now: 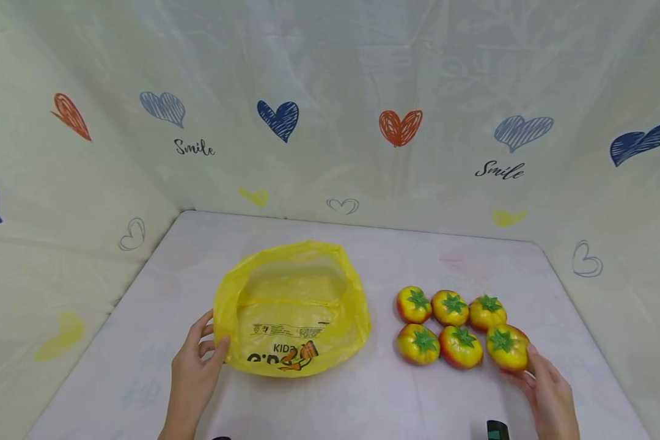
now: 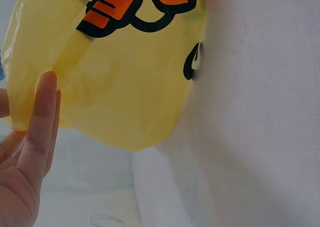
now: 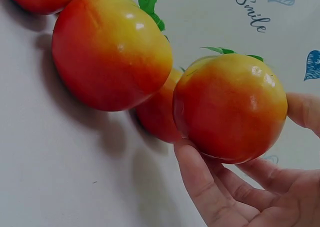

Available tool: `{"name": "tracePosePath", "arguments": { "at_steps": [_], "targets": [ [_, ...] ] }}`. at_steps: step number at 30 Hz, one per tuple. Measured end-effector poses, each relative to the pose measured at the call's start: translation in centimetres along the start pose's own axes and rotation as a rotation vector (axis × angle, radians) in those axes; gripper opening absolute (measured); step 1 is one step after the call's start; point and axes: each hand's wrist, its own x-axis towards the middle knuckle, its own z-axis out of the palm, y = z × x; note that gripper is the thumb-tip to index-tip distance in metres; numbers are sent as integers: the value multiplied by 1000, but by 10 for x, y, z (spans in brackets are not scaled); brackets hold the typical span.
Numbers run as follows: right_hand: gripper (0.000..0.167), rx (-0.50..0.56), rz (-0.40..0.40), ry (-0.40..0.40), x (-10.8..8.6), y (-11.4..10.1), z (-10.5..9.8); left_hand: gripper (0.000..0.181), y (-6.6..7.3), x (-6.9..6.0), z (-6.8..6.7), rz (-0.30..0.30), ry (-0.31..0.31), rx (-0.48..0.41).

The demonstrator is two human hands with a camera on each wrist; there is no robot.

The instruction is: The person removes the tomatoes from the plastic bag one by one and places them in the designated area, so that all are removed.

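Note:
A yellow plastic bag [image 1: 228, 305] with printed lettering and an orange cartoon stands with its mouth spread wide. My left hand [image 1: 198, 363] pinches its left rim between thumb and fingers; in the left wrist view the fingers [image 2: 42, 114] lie along the bag wall. On the right, my right hand [image 1: 552, 394] holds a yellow-red toy tomato [image 1: 506, 347] with a green star-shaped top. The right wrist view shows fingers beneath this tomato [image 3: 230, 109] and the thumb at its side, the fruit seemingly just off the table.
Several matching tomatoes [image 1: 450, 307] sit in two rows right of the bag. All rest on a white-covered table [image 1: 374, 403]. A curtain with printed hearts [image 1: 400, 127] and lettering stands behind and at both sides. A dark object [image 1: 497, 429] shows at the bottom edge.

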Motion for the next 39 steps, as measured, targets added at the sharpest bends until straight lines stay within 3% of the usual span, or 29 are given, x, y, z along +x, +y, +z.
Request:
{"name": "tracePosePath", "arguments": {
  "at_steps": [5, 12, 17, 22, 33, 39],
  "targets": [
    [100, -69, 40, -8, 0, 2, 0, 54, 0, 0, 0, 4, 4, 2],
    [112, -170, 82, 0, 21, 17, -4, 53, 1, 0, 1, 9, 11, 6],
    [109, -203, 104, 36, 18, 18, 1, 53, 1, 0, 0, 9, 10, 5],
    [99, -223, 68, 55, 9, 12, 8, 53, 1, 0, 1, 0, 11, 3],
    [102, -269, -5, 112, 53, 44, -4, 53, 1, -1, 0, -3, 5, -1],
    [97, -300, 0, 114, 53, 41, -9, 55, -2, -1, -1, -16, 3, -5]
  ]
}}
